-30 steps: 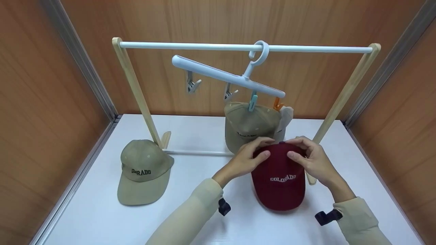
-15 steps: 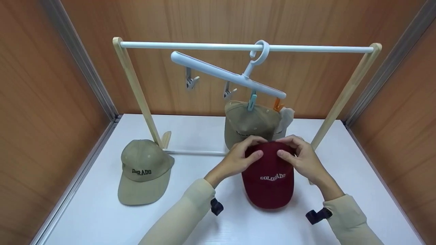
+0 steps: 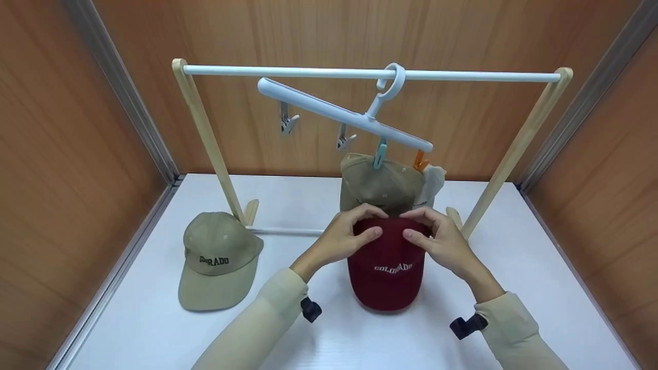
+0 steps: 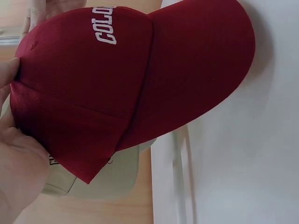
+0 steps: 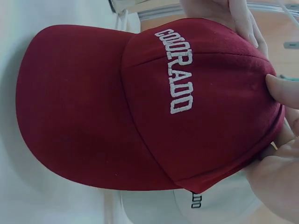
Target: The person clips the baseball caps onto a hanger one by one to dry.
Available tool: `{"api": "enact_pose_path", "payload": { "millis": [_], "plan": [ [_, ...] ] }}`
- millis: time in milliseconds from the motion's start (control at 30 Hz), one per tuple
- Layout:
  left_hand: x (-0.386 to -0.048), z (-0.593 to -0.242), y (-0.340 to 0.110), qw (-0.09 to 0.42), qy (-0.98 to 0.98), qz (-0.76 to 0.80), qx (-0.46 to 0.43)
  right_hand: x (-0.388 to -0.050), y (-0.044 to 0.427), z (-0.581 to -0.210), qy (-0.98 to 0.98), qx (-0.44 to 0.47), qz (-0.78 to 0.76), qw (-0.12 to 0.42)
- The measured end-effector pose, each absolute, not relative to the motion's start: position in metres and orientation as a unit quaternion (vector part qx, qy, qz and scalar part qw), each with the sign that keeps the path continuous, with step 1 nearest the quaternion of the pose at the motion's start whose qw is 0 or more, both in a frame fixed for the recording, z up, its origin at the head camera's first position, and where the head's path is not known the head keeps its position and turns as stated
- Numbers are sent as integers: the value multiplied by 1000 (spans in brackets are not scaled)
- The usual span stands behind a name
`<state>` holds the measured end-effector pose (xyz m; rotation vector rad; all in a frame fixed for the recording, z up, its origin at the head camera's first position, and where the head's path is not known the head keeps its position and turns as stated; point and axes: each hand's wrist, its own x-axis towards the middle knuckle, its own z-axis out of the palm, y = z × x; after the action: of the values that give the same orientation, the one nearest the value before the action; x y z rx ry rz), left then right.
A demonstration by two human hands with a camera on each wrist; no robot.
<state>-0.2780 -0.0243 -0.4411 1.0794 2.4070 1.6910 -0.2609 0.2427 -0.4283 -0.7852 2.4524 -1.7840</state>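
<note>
Both hands hold a dark red cap (image 3: 388, 277) lettered COLORADO, its brim hanging down toward the white table. On the cap's left side the left hand (image 3: 345, 237) pinches the crown, thumb on the front and fingers over the top. The right hand (image 3: 443, 241) grips the other side of the crown the same way. Just behind, an olive cap (image 3: 380, 180) hangs from a teal clip (image 3: 380, 155), partly hidden by the red cap. A pale cap (image 3: 433, 185) hangs beside it near an orange clip (image 3: 420, 161). In the left wrist view, the red cap (image 4: 88, 70) covers most fingertips.
A white hanger (image 3: 344, 114) tilts down to the right on the rack's rod (image 3: 308, 72). Two grey clips (image 3: 288, 121) on its left part hold nothing. Another olive cap (image 3: 218, 262) sits on the table at left. Wooden rack legs (image 3: 205, 133) stand either side.
Both hands have carried the red cap to the left, from below the pale cap to in front of the hanging olive cap. The hanger has tilted slightly more, its left end rising.
</note>
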Motion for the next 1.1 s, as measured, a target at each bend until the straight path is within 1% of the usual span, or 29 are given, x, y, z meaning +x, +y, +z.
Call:
{"api": "enact_pose_path", "payload": {
  "millis": [500, 700, 1100],
  "plan": [
    [-278, -420, -61, -11, 786, 517, 339, -263, 211, -417, 786, -263, -559, 6],
    [-278, -411, -71, -27, 791, 512, 333, -264, 199, -409, 784, -255, -566, 13],
    [-280, -392, -86, -64, 797, 511, 315, -269, 177, -394, 766, -261, -587, 2]
  ]
}}
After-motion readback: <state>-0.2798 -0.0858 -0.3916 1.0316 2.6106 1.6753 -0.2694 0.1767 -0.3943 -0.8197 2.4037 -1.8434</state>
